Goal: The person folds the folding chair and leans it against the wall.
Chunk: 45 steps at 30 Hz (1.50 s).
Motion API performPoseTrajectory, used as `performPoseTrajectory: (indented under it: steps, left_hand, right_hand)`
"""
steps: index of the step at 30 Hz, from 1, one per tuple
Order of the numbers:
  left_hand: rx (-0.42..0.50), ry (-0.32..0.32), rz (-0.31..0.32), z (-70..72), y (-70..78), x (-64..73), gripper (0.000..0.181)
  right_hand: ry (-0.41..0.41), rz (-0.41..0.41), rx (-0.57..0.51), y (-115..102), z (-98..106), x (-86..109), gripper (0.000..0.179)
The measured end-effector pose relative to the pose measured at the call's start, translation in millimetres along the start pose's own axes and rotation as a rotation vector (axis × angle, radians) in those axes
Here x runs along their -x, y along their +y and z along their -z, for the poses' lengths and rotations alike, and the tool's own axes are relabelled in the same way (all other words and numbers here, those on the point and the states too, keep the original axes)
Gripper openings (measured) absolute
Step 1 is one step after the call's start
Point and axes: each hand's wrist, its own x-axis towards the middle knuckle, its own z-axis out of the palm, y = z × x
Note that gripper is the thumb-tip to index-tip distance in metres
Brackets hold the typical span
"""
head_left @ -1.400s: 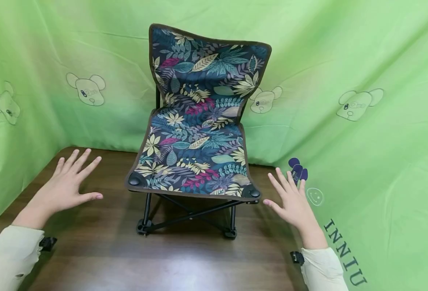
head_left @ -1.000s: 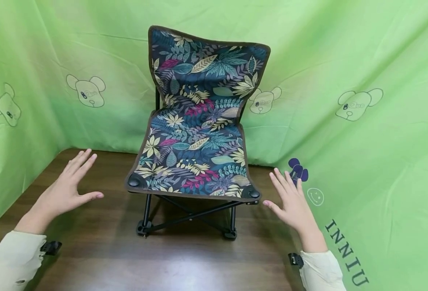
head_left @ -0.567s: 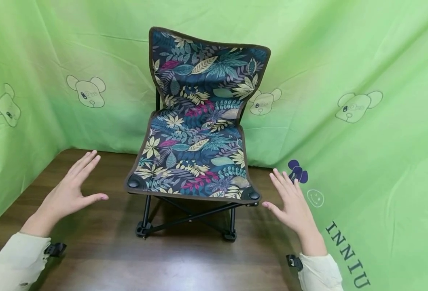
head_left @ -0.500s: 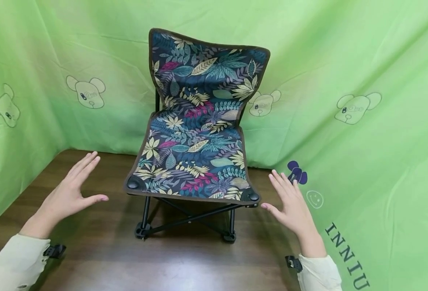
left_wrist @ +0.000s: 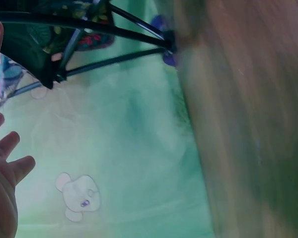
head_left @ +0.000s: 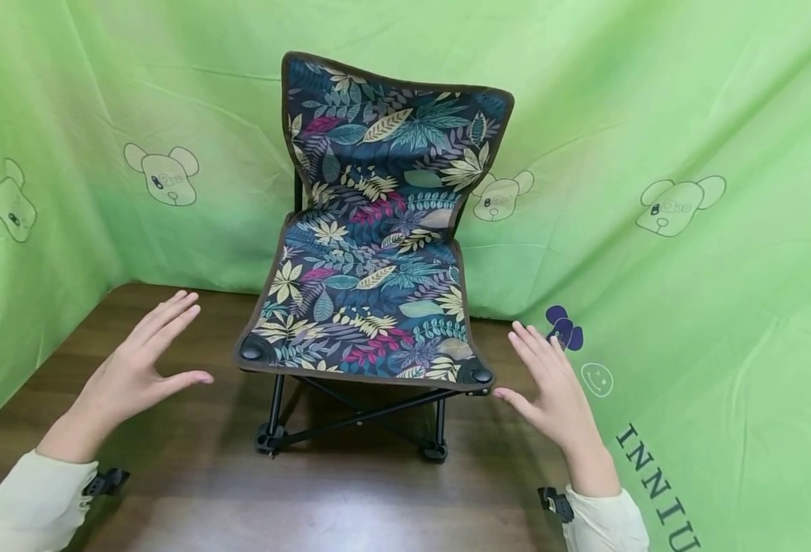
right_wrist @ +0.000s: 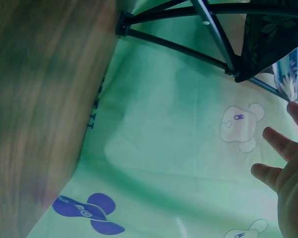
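A small folding chair (head_left: 371, 307) with leaf-patterned dark fabric and black metal legs stands unfolded in the middle of the head view. To its left my left hand (head_left: 129, 376) hovers with straight fingers, apart from the seat. On the other side, my right hand (head_left: 550, 387) is held with its fingers extended, its thumb tip close to the seat's front right corner; whether it touches I cannot tell. Both hands hold nothing. From below, the left wrist view shows the chair's black leg tubes (left_wrist: 114, 60) past the left fingers, and the right wrist view shows similar leg tubes (right_wrist: 176, 48).
The chair stands on a brown wood-grain surface (head_left: 309, 506). Green cloth (head_left: 585, 115) with printed bear heads hangs behind and on both sides, close beyond the right hand. A black strap buckle (head_left: 106, 481) sits at the left wrist, and another buckle (head_left: 555, 504) at the right.
My left hand has moved right toward the chair, its fingers drawing closer together. The right hand has shifted slightly down and its fingers are less spread. The chair stays put.
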Motion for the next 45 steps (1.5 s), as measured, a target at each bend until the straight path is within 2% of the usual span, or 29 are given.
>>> performPoseTrajectory:
  steps: [6, 12, 21, 26, 31, 40, 45]
  left_hand:
    - [0.074, 0.086, -0.022, -0.3, 17.9, -17.2, 0.089]
    - [0.182, 0.133, -0.049, -1.7, 32.1, -27.8, 0.081]
    - [0.249, 0.105, -0.088, -5.9, 39.9, -33.8, 0.079]
    - [0.293, 0.116, -0.107, -10.8, 48.9, -39.5, 0.075]
    - [0.332, 0.163, -0.135, -17.8, 57.2, -45.5, 0.069]
    - [0.338, 0.156, -0.158, -25.9, 64.6, -50.7, 0.058]
    - [0.345, 0.201, -0.171, -29.1, 69.1, -53.2, 0.045]
  right_hand:
    - [0.088, 0.071, -0.055, -7, 2, -4.2, 0.087]
    - [0.149, 0.149, -0.145, -15, 2, -10.8, 0.085]
    - [0.216, 0.219, -0.252, -29, 2, -19.2, 0.084]
    - [0.249, 0.256, -0.312, -36, 1, -27.2, 0.082]
    - [0.244, 0.274, -0.359, -45, 0, -35.8, 0.081]
    - [0.203, 0.334, -0.493, -57, 2, -42.9, 0.067]
    - [0.188, 0.357, -0.549, -60, -1, -43.8, 0.063]
